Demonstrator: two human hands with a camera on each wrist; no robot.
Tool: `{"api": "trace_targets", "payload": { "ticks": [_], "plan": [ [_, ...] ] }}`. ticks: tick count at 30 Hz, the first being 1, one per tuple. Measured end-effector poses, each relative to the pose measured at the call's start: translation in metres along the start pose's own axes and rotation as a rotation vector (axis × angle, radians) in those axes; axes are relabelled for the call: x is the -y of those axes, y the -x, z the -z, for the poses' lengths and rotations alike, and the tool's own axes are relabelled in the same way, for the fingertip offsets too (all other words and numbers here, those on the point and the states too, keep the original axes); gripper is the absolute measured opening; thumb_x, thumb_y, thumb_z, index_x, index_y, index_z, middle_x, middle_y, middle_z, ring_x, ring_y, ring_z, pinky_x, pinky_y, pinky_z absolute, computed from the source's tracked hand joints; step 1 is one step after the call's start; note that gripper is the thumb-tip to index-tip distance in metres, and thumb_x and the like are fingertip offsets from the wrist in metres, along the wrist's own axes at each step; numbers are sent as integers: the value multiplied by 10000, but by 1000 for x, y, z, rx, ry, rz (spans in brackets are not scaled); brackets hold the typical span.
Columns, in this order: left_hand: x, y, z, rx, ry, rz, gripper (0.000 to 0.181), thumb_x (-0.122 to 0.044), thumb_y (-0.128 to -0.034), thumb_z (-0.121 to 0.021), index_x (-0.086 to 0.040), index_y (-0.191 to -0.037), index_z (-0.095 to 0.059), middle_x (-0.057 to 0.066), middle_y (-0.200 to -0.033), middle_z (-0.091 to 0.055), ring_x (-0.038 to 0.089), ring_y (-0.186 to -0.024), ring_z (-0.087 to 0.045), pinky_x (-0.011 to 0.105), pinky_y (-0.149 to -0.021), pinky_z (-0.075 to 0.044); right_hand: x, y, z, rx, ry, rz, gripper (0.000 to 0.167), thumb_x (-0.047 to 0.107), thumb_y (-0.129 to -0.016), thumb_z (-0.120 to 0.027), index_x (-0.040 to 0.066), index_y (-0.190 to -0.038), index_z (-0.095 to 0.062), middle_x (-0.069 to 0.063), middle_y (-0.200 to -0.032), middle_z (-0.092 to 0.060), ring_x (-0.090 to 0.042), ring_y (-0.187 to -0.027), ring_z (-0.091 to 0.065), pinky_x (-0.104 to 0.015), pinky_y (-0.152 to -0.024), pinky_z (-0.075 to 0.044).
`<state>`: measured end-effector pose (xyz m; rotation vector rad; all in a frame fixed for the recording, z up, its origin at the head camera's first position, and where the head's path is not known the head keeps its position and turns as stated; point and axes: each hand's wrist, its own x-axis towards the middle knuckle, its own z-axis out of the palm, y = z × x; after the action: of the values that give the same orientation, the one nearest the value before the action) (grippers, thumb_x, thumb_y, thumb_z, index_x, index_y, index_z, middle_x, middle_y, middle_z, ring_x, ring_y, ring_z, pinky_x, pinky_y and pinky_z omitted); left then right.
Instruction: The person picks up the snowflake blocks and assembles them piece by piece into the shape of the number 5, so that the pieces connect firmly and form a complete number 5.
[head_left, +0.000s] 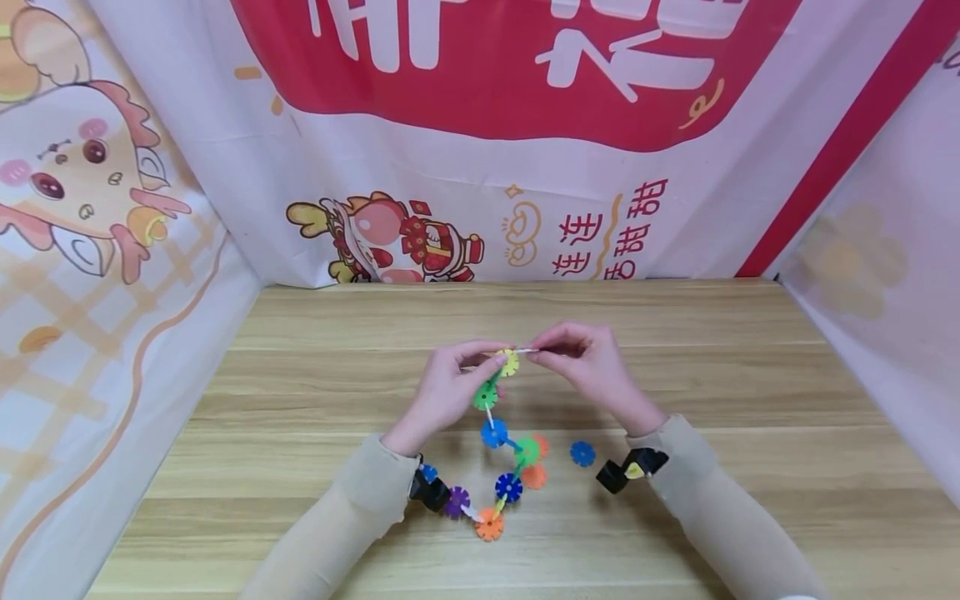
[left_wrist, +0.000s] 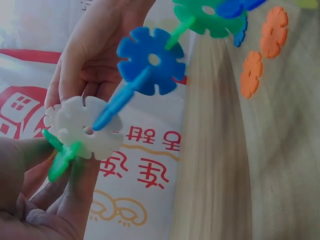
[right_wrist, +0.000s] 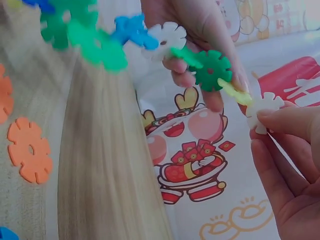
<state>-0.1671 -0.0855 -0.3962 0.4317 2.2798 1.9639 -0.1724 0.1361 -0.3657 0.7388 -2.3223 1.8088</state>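
Observation:
A chain of slotted plastic snowflake discs hangs from my raised hands. My left hand pinches the yellow disc near its upper end. A white disc is between the thumb and fingers of my right hand, and its edge meets the yellow disc. Below my left hand follow green discs, another white disc and a blue disc. The chain runs down past a dark blue disc to an orange disc and a purple disc. My left wrist hides part of its far end.
Loose on the wooden table lie a blue disc, near my right wrist, and orange discs beside the chain. A printed cloth stands behind the table, with more cloth on both sides. Each wrist carries a black camera.

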Motion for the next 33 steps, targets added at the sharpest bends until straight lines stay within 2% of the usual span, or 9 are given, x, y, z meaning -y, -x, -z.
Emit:
{"api": "trace_targets", "payload": {
  "ticks": [4,11,17,20,24,29,33],
  "plan": [
    [1,-1,-2,6,26,11,229,-132,-1020,-645,-61,-1234,-690,138,-1017,-748,450,-776,-706,349,-615,-609,-3,1,0,-7,0,-9,91,-104,-879,-743,-64,-960,-735,-151,-927,-738,-205,-793,-705,-296,-715,-601],
    [0,-2,-2,-41,45,54,162,-149,-1027,-637,-28,-1109,-568,148,-967,-738,301,-740,-723,336,-632,-610,-6,4,0,-2,5,-75,96,-76,-874,-762,-56,-960,-723,-139,-919,-730,-226,-789,-694,-291,-713,-596],
    [1,-2,-1,-51,65,31,168,-166,-1017,-658,0,-1039,-644,142,-1003,-695,362,-785,-731,349,-640,-614,-8,6,-2,-1,4,-69,94,-71,-875,-763,-72,-960,-723,-125,-909,-733,-223,-776,-681,-281,-692,-584],
    [2,-2,0,-72,-15,-2,171,-215,-1000,-690,-48,-1027,-715,95,-999,-700,317,-793,-720,327,-658,-610,-10,6,-2,-13,-3,-59,102,-76,-874,-761,-87,-966,-717,-128,-908,-733,-218,-778,-681,-274,-693,-581],
    [2,-2,0,-100,-85,-18,158,-234,-971,-730,-90,-1026,-765,48,-974,-713,251,-777,-706,308,-686,-603,-11,6,-3,-26,-15,-55,96,-79,-881,-754,-86,-970,-718,-132,-916,-734,-216,-795,-687,-281,-710,-586],
    [2,-1,1,-96,-64,-12,163,-207,-976,-723,-70,-1055,-761,53,-968,-716,238,-709,-711,332,-646,-605,-12,6,-3,-38,-30,-43,90,-83,-885,-747,-75,-972,-723,-137,-929,-734,-225,-816,-696,-294,-735,-592],
    [3,-2,1,-79,-46,-6,171,-190,-996,-694,-41,-1060,-748,92,-959,-734,337,-727,-719,331,-627,-605,-14,6,-3,-46,-35,-30,86,-93,-881,-746,-69,-962,-728,-146,-924,-734,-226,-813,-698,-292,-731,-592]
  ]
}}
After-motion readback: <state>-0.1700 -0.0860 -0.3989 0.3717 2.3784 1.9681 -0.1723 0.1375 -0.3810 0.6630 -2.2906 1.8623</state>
